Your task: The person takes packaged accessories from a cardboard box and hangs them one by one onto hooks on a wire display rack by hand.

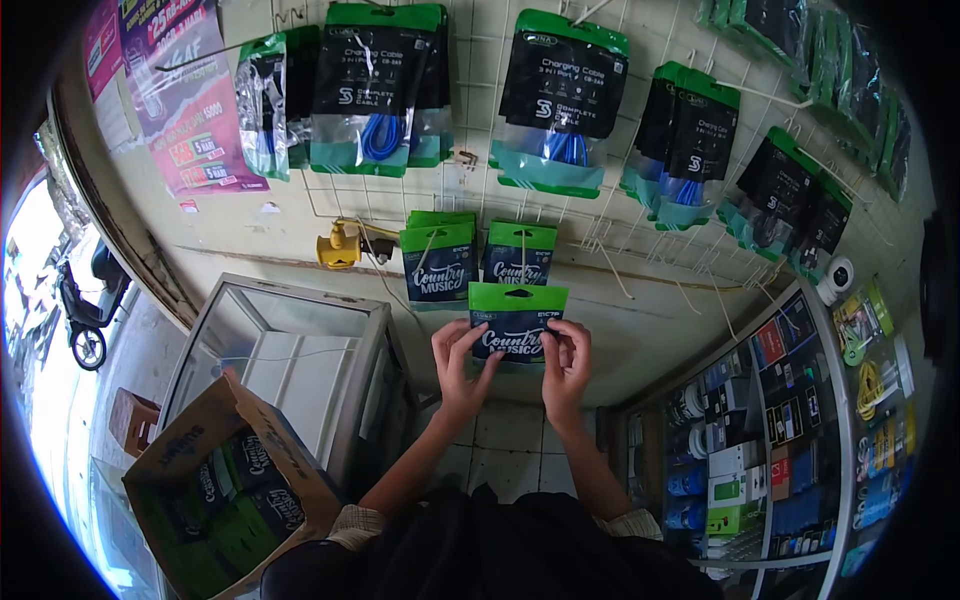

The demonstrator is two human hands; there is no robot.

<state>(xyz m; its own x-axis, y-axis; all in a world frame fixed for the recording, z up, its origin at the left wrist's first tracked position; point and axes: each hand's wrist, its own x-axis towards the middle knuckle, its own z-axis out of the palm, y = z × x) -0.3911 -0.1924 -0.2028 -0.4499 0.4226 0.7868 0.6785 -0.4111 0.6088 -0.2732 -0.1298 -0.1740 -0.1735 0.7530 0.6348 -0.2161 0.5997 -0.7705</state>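
Between both hands I hold up a dark blue and green packet printed "Country Music", with a hang hole in its green top. My left hand pinches its left edge, and my right hand grips the right edge. Just behind it, similar packets hang on rack hooks to the left, and another group of packets hangs directly above the held one. At the lower left, an open cardboard box contains several more packets of the same design.
Charging cable packs hang from hooks along the wire grid. A glass display case stands at left under the box. At right is a stocked glass cabinet. Bare hooks jut out right of the packets. A yellow valve sits on the wall.
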